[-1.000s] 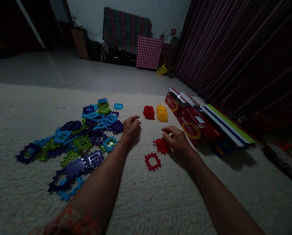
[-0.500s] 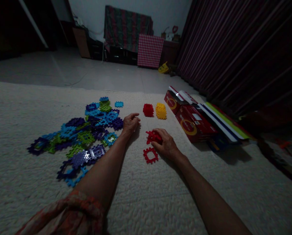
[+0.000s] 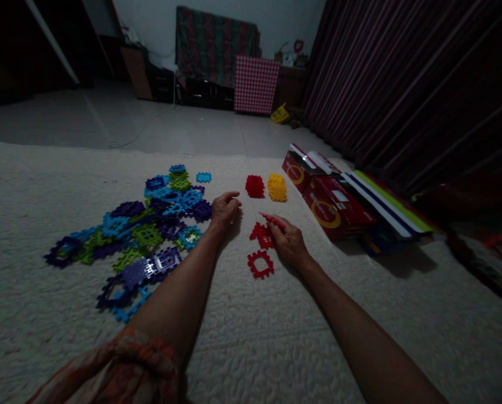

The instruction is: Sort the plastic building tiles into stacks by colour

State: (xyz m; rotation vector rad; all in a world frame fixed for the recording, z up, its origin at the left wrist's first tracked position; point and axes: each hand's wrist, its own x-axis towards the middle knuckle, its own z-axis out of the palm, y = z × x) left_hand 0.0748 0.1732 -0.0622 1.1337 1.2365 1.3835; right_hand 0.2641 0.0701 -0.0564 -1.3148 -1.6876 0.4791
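My right hand is closed on a flat red interlocking tile, lifted at an angle just above the carpet. Under it lies another red tile, and a third red tile lies flat a little nearer to me. My left hand rests on the carpet with fingers loosely curled and nothing in it, right beside a scattered pile of blue, purple and green tiles. A red cube and a yellow cube built from tiles stand side by side beyond both hands.
Everything lies on a cream carpet. Red cardboard boxes and flat striped boards lie at the right, along a dark striped curtain. Bare floor, a checked red panel and furniture are at the back of the room.
My right hand slid left onto the red tiles, then raised one tile off the small stack. My left hand stayed where it was.
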